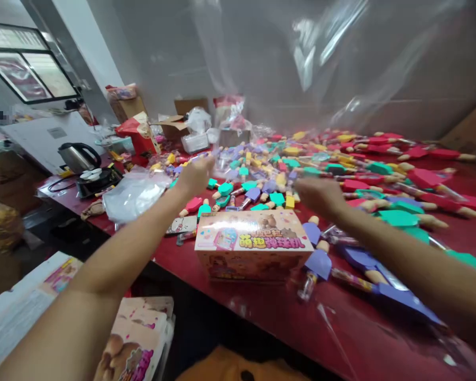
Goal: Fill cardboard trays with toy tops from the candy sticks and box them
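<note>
A large sheet of thin clear plastic, seemingly a clear plastic bag (305, 58), billows up in front of me and catches the light. My left hand (196, 174) is closed at its near left side, over the table. Closed as well, my right hand (317, 193) is at its right side; motion blurs the fingers. Between my forearms a closed pink-orange printed carton (254, 259) rests on the table's near edge. Beyond and around it lie many small plastic toys (275, 199) in purple, teal, red and yellow, with tan knobs and clear tubes.
The red table (174, 254) runs diagonally, its near edge close to me. Flattened plastic bags (135, 196) lie at left, near an electric kettle (79, 157). Cardboard boxes (174, 127) stand at the back. Printed cartons (138, 338) are stacked below the edge at lower left.
</note>
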`<state>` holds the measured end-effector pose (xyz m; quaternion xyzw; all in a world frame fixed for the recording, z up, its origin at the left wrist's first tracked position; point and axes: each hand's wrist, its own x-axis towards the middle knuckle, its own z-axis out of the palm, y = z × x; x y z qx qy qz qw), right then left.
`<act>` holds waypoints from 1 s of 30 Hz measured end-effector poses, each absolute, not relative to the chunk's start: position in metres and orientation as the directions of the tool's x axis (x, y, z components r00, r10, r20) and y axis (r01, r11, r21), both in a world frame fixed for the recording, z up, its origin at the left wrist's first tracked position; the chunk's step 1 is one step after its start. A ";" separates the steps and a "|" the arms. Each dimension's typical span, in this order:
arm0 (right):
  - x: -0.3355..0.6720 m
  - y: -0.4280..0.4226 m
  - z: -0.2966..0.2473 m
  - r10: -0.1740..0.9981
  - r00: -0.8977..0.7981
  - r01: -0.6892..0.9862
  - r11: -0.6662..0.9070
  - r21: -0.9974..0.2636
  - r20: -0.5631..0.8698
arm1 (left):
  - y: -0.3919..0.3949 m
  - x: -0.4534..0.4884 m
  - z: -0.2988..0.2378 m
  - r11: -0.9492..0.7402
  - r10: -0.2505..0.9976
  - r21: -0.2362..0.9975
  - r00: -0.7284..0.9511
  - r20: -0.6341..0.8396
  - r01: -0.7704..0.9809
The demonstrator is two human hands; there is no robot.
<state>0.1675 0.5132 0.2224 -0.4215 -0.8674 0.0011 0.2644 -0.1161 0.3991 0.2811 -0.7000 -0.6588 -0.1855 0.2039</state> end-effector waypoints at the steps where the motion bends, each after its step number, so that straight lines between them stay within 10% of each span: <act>1: 0.169 0.506 0.210 0.739 -0.504 0.739 0.637 -0.220 0.448 | 0.402 -0.120 0.256 -0.053 0.871 -0.024 0.058 0.488 0.998; 13: 0.196 0.476 0.185 0.741 -0.556 0.309 0.605 -0.734 0.377 | 0.353 -0.141 0.193 -0.125 0.927 0.141 0.065 0.370 0.982; 20: 0.224 0.437 0.175 0.310 -0.641 0.179 0.950 -0.255 0.702 | 0.300 -0.139 0.175 -0.273 0.657 -0.020 0.201 0.726 0.962; 25: 0.233 0.417 0.153 0.218 -0.645 0.314 0.949 -0.006 0.732 | 0.267 -0.139 0.151 -0.487 0.452 -0.192 0.434 0.779 0.852; 30: 0.229 0.407 0.143 0.078 -0.599 0.342 0.925 0.167 0.797 | 0.251 -0.144 0.135 -0.488 0.627 0.027 0.329 0.706 0.872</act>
